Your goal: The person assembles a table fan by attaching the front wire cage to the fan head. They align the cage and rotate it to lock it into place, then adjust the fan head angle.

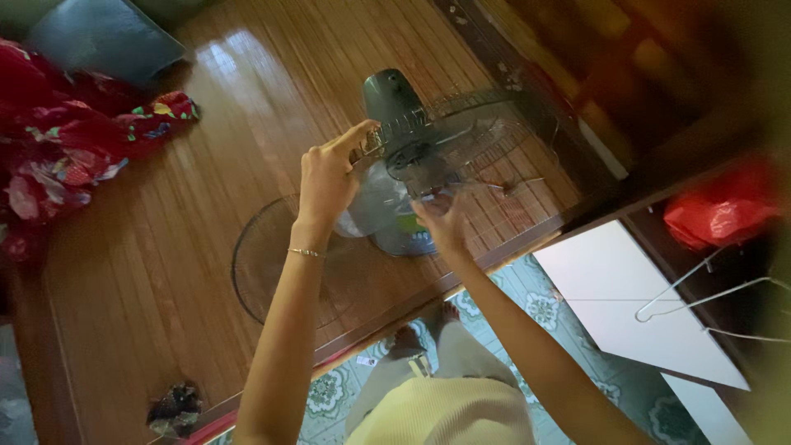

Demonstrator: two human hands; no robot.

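**Hands on the fan**

Left hand (325,177) fingers (362,130) pinching the rim of the dark round wire fan cage (486,124). Right hand (441,221) just below the hub, grip unclear. Loose round wire front grille (264,264) flat on the shiny wooden table (148,272), lower left.

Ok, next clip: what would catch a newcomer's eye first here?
Most striking is the dark green electric fan with its wire guard, standing on the wooden slatted platform at the centre. The left hand grips the guard's rim while the right hand reaches under it near the hub. A detached round wire grille lies flat below the left wrist, and a red patterned cloth is heaped at the far left.
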